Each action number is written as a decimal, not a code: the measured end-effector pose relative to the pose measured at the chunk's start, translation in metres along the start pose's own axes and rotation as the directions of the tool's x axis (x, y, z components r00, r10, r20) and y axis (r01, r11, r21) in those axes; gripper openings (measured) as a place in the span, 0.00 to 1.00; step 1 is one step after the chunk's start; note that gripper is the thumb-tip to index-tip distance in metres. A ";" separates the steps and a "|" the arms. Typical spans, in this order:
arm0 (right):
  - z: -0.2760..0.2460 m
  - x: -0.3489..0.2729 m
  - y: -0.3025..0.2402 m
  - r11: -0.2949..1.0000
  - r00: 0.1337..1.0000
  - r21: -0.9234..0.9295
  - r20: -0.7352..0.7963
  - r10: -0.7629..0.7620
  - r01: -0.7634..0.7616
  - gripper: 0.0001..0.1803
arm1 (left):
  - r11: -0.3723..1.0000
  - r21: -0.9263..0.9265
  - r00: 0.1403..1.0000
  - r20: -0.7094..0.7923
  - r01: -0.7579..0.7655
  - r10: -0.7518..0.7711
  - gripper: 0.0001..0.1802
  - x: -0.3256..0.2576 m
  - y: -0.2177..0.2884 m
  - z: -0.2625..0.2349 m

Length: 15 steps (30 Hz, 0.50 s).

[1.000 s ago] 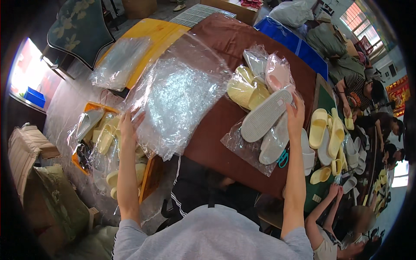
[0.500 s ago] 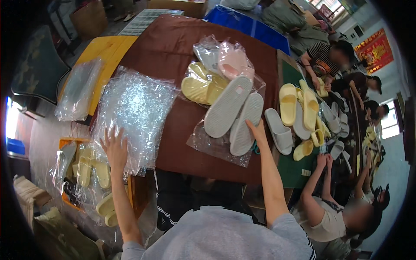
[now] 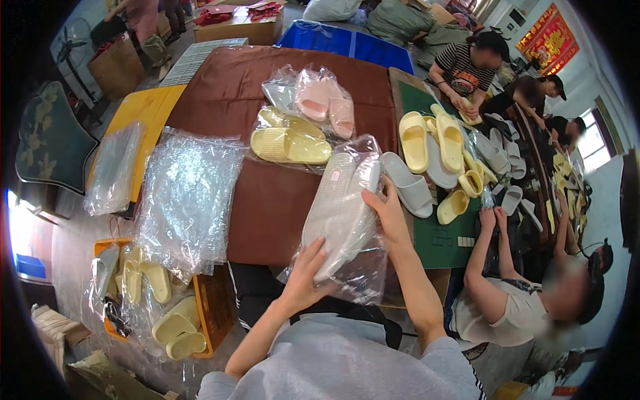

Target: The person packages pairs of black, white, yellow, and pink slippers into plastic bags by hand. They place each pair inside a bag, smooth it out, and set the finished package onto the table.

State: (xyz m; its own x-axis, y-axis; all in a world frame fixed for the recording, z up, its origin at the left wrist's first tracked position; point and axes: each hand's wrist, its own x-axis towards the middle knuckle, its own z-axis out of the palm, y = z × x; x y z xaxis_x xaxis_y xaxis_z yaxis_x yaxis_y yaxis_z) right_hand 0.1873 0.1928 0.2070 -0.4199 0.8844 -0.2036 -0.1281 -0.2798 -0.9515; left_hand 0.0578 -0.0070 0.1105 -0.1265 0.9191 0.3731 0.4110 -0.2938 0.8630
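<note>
A pair of grey slippers in a clear plastic bag (image 3: 340, 207) lies soles up, tilted, over the table's front edge between my hands. My left hand (image 3: 305, 275) grips the lower left side, its fingertips on the plastic. My right hand (image 3: 389, 217) holds the right side, thumb on top; its other fingers are partly hidden. Beyond them on the table are bagged yellow slippers (image 3: 290, 145) and bagged pink slippers (image 3: 320, 100). To the left is a stack of clear plastic bags (image 3: 190, 193).
On the right, loose yellow slippers (image 3: 415, 143) and a grey slipper (image 3: 408, 185) lie on a green surface (image 3: 440, 250). An orange crate (image 3: 205, 313) with bagged slippers stands at lower left. Co-workers (image 3: 510, 307) sit along the right. A blue bin (image 3: 343, 47) is behind the table.
My left hand has left the plastic bags and come right onto the bagged grey slippers. They have been drawn toward me, the two slippers now side by side. The view has shifted.
</note>
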 end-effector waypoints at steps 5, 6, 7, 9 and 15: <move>0.012 -0.046 -0.041 0.986 0.953 0.092 0.259 -0.157 0.137 0.38 | 0.402 -0.897 0.610 -0.217 0.182 -0.762 0.26 -0.016 -0.011 -0.001; 0.006 -0.045 -0.041 0.968 0.939 -0.004 0.242 -0.243 0.251 0.36 | 0.293 -0.943 0.573 -0.156 0.156 -0.805 0.27 -0.008 -0.014 -0.017; -0.002 -0.041 -0.039 0.944 0.926 -0.016 0.196 -0.321 0.331 0.29 | 0.189 -0.967 0.593 -0.052 0.172 -0.804 0.28 -0.011 -0.037 -0.031; -0.030 -0.018 -0.023 0.960 0.970 -0.142 0.080 -0.231 0.240 0.22 | 0.101 -0.954 0.596 0.093 0.284 -0.797 0.32 -0.032 -0.093 -0.056; -0.119 0.049 0.113 0.768 0.983 -0.612 0.126 -0.137 0.186 0.13 | 0.292 -0.775 0.524 0.059 0.560 -0.849 0.32 -0.046 -0.104 -0.071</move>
State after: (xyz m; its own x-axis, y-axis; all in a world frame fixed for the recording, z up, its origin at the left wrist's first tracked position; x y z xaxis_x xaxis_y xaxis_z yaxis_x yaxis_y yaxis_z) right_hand 0.2588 0.2494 0.0621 -0.5085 0.8601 -0.0407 0.3738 0.1779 -0.9103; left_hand -0.0432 -0.0377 0.0281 -0.3622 0.7470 -0.5575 -0.6506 0.2258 0.7251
